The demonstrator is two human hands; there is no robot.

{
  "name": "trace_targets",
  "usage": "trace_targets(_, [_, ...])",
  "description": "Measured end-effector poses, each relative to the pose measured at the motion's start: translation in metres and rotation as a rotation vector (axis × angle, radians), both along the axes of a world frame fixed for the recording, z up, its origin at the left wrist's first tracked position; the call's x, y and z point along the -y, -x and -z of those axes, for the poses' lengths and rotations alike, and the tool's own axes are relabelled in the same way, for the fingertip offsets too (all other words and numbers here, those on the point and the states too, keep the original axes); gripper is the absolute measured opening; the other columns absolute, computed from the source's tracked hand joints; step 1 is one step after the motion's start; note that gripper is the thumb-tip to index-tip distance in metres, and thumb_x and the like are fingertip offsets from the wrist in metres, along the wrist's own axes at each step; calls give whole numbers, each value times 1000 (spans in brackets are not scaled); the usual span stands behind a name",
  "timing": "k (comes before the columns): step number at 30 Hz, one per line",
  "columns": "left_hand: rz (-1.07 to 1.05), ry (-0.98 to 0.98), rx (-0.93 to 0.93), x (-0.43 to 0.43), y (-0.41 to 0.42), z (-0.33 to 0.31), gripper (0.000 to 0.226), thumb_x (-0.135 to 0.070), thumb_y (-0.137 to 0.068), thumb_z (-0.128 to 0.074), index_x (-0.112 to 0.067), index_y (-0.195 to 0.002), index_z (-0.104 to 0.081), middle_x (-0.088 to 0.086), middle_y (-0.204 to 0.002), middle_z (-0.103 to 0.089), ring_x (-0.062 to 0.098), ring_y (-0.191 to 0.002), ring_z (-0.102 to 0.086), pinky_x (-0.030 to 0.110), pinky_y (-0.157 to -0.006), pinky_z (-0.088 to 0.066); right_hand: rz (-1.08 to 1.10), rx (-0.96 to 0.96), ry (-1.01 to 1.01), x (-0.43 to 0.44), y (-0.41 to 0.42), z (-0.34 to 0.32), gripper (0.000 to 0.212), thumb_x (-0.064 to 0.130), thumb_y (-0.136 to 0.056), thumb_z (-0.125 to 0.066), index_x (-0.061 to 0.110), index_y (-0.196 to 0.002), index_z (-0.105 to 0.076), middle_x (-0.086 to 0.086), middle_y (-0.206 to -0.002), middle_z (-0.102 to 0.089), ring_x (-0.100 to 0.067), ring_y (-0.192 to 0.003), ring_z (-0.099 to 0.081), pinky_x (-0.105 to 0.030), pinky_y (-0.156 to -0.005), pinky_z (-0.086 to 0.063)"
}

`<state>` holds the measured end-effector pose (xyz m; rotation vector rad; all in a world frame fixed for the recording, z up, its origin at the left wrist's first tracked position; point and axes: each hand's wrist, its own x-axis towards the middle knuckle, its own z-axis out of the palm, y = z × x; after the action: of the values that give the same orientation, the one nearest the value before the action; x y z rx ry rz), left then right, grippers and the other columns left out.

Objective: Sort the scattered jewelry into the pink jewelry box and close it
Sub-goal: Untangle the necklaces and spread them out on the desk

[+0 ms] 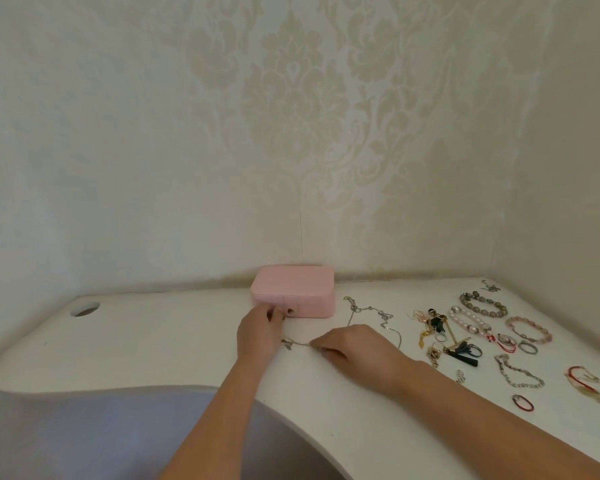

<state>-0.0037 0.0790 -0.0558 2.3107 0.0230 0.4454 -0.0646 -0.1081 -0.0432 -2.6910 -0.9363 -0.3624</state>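
Observation:
A pink jewelry box stands closed at the back of the white table, against the wall. My left hand reaches to the box's front, its fingers curled at the clasp tab next to the snap button. My right hand lies on the table in front of the box and pinches a thin silver chain that runs left toward my left hand. A second silver chain necklace lies just right of the box.
Scattered to the right lie a grey bead bracelet, a pearl bracelet, a pink bead bracelet, a silver link bracelet, red cord bracelets, rings and earrings. A cable hole is at the table's left. The front edge curves inward.

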Motion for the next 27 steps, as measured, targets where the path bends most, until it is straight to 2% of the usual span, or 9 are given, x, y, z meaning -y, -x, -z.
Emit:
trace_targets(3, [10,48,5,-1,2,0,27,-19,-95,-47,-12,-69,-53,-4,-60,-49,16,-58,-45,25,-47,-25,85,30,127,24,1,-1,25,16,-89,-42,16,-96,-66,-3,-93,-69,-20,-87,-63,-33,-77,-48])
trace_targets(5, [4,52,10,-2,3,1,25,-19,-93,-49,-11,-71,-56,-3,-60,-50,19,-60,-47,26,-48,-26,111,32,171,34,7,-9,28,13,-88,-43,19,-97,-69,0,-96,-71,-19,-90,-63,-29,-77,-47])
trace_targets(7, [0,27,18,-2,4,2,23,-19,-93,-50,-9,-74,-59,-3,-61,-51,20,-62,-49,25,-48,-27,138,19,198,41,14,-18,31,11,-90,-44,21,-109,-67,4,-106,-69,-16,-97,-61,-22,-76,-40])
trace_targets(9, [8,-14,25,-1,6,3,22,-18,-93,-51,-8,-78,-63,-2,-62,-53,21,-64,-50,24,-48,-28,189,-3,243,47,20,-22,34,10,-90,-44,21,-117,-61,4,-110,-65,-16,-101,-58,-23,-74,-35])
trace_targets(12, [6,-51,35,-2,7,5,22,-18,-92,-53,-4,-78,-64,6,-68,-61,25,-67,-54,24,-50,-30,239,-90,312,54,27,-28,31,11,-88,-47,18,-115,-62,2,-109,-60,-18,-100,-56,-26,-75,-40])
trace_targets(15, [0,-69,42,-1,8,5,24,-17,-92,-53,-3,-76,-63,10,-72,-63,27,-67,-55,30,-51,-30,278,-120,156,67,32,-44,22,11,-86,-50,18,-98,-68,5,-96,-56,-14,-89,-56,-24,-73,-43])
trace_targets(17, [-9,-60,47,-1,8,4,24,-17,-92,-53,-5,-74,-62,9,-70,-61,26,-66,-53,29,-50,-29,324,-85,-11,81,34,-56,18,10,-86,-52,17,-92,-67,10,-87,-52,-7,-77,-52,-15,-65,-41])
trace_targets(22, [-25,-74,45,-1,6,7,25,-17,-91,-53,-2,-73,-61,10,-68,-61,28,-65,-53,31,-51,-28,508,-15,-117,114,35,-73,24,8,-94,-43,11,-99,-66,3,-96,-48,-2,-65,-42,-12,-56,-36])
trace_targets(27, [-76,-111,43,-1,6,8,24,-17,-92,-52,-2,-77,-63,12,-73,-64,30,-68,-55,32,-55,-34,518,-16,-339,118,41,-83,23,6,-92,-44,18,-85,-62,4,-86,-51,-7,-65,-45,-12,-56,-36])
